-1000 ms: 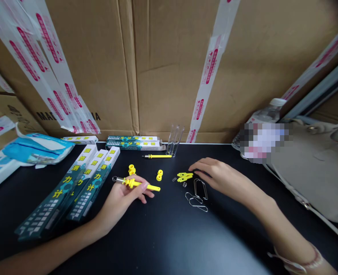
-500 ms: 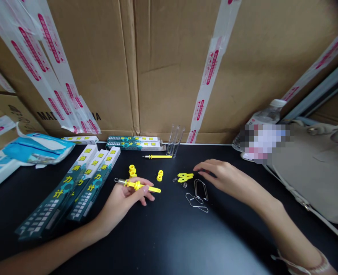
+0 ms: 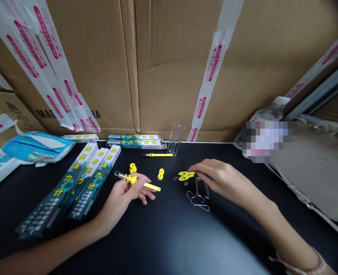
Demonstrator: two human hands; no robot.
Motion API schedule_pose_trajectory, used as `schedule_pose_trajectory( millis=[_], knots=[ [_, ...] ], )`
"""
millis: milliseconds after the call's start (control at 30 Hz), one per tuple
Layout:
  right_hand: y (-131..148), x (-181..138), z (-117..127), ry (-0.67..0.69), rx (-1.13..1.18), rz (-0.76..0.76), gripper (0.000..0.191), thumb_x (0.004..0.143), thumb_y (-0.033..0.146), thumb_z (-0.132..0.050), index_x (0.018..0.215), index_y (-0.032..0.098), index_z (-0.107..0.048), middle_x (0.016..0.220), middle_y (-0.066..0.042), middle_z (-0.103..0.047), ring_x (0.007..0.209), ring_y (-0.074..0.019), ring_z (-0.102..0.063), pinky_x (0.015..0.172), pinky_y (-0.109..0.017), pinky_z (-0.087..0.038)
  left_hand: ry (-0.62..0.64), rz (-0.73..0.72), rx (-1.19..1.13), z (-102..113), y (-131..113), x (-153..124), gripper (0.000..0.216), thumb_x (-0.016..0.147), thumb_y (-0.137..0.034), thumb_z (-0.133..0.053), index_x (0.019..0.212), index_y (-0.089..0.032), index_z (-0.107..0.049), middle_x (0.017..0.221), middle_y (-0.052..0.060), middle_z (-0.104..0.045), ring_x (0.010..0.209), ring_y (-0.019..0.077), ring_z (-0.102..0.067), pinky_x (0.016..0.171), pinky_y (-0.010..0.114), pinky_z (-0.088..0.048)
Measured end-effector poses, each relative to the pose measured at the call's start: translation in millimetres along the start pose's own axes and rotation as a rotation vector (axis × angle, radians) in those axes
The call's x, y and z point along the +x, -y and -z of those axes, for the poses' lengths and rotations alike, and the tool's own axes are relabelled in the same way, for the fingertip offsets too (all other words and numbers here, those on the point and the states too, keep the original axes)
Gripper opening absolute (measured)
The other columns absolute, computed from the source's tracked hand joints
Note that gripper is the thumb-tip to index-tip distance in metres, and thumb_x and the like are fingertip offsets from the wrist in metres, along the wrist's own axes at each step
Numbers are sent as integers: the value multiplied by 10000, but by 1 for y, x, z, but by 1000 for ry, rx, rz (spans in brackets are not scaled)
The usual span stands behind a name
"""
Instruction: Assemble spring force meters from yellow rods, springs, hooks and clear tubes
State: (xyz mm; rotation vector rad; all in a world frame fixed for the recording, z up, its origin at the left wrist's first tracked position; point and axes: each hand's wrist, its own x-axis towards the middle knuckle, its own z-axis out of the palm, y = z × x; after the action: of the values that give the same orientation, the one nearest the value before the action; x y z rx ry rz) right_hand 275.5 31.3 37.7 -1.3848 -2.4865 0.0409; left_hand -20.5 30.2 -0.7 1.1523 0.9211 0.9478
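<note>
My left hand (image 3: 125, 194) is closed on a yellow rod with a metal spring end (image 3: 137, 181), held low over the black table (image 3: 163, 236). My right hand (image 3: 220, 177) lies palm down with fingers stretched out, its fingertips at the flat yellow clips (image 3: 186, 176) and over the wire hooks (image 3: 199, 194). Two small yellow caps (image 3: 132, 167) (image 3: 160, 174) sit between the hands. A second yellow rod (image 3: 159, 154) lies farther back, beside clear plastic tubes (image 3: 177, 138).
Green and white long boxes (image 3: 80, 183) lie at the left, with more boxes (image 3: 134, 141) at the back. A cardboard wall (image 3: 163, 65) stands behind. A blue packet (image 3: 34, 147) is far left; a water bottle (image 3: 268, 114) and a beige bag (image 3: 315, 168) are at the right.
My right hand's fingertips drew back to the right, then returned left to the yellow clips. My left hand shifted the yellow rod slightly.
</note>
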Motion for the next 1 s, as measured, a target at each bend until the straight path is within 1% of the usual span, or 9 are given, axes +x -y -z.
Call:
schedule_pose_trajectory(
  millis=[133, 233, 433, 533, 600, 667, 767, 900, 1000],
  knots=[
    [4, 0, 0, -3, -2, 20, 239, 986, 113, -491, 1095, 151, -700, 931, -105, -725, 830, -265, -697, 740, -401, -558, 3, -1, 38, -1, -2, -1, 317, 778, -383, -826, 893, -141, -657, 755, 47, -769, 680, 176, -721, 576, 228, -526],
    [5, 0, 1, 1, 3, 26, 252, 995, 123, -471, 1099, 150, -699, 929, -109, -722, 835, -265, -696, 742, -397, -550, 8, -7, 58, -2, -5, -2, 298, 742, -328, -853, 867, -145, -654, 717, 22, -757, 658, 156, -707, 579, 217, -527],
    [2, 0, 0, 36, 25, -17, 268, 987, 122, -460, 1090, 151, -707, 946, -119, -723, 853, -269, -692, 757, -398, -528, -5, -9, 61, -2, -4, -2, 287, 752, -327, -836, 859, -149, -639, 723, 18, -754, 658, 157, -713, 566, 216, -528],
    [3, -1, 3, 72, 57, -53, 267, 984, 129, -463, 1076, 165, -711, 961, -107, -720, 871, -245, -683, 782, -372, -507, -20, -14, 54, -3, -2, 0, 293, 771, -341, -820, 880, -161, -616, 753, 20, -762, 672, 160, -721, 568, 217, -529],
    [7, -1, 7, 129, 96, -63, 197, 971, 195, -535, 1028, 203, -724, 882, -56, -717, 776, -195, -671, 719, -309, -494, -22, -18, 53, -3, -2, 0, 289, 786, -345, -808, 885, -165, -605, 765, 25, -766, 687, 165, -726, 569, 216, -527],
    [12, -2, 10, 219, 141, -60, 100, 914, 301, -654, 928, 247, -738, 729, 13, -682, 616, -142, -622, 593, -251, -451, -17, -21, 50, -4, -3, 0, 289, 798, -351, -797, 888, -167, -594, 782, 37, -773, 700, 173, -731, 569, 220, -526],
    [16, -3, 14, 326, 177, -65, 118, 802, 383, -770, 832, 272, -743, 615, 56, -625, 520, -117, -563, 506, -231, -373, -14, -20, 47, -4, -4, 0, 287, 810, -354, -787, 889, -167, -583, 802, 54, -780, 704, 181, -734, 575, 229, -528],
    [18, -4, 13, 375, 185, -94, 61, 758, 281, -766, 819, 274, -764, 665, 43, -667, 580, -129, -599, 538, -228, -357, -18, -19, 48, -4, -3, 0, 286, 806, -348, -789, 883, -165, -584, 791, 49, -770, 697, 180, -731, 575, 233, -527],
    [24, -4, 10, 386, 189, -102, 161, 713, 131, -680, 754, 264, -762, 616, 47, -662, 546, -122, -576, 540, -226, -342, -16, -19, 51, -4, -3, -1, 295, 793, -350, -798, 877, -166, -582, 780, 44, -766, 689, 182, -729, 568, 235, -524]
  ],
)
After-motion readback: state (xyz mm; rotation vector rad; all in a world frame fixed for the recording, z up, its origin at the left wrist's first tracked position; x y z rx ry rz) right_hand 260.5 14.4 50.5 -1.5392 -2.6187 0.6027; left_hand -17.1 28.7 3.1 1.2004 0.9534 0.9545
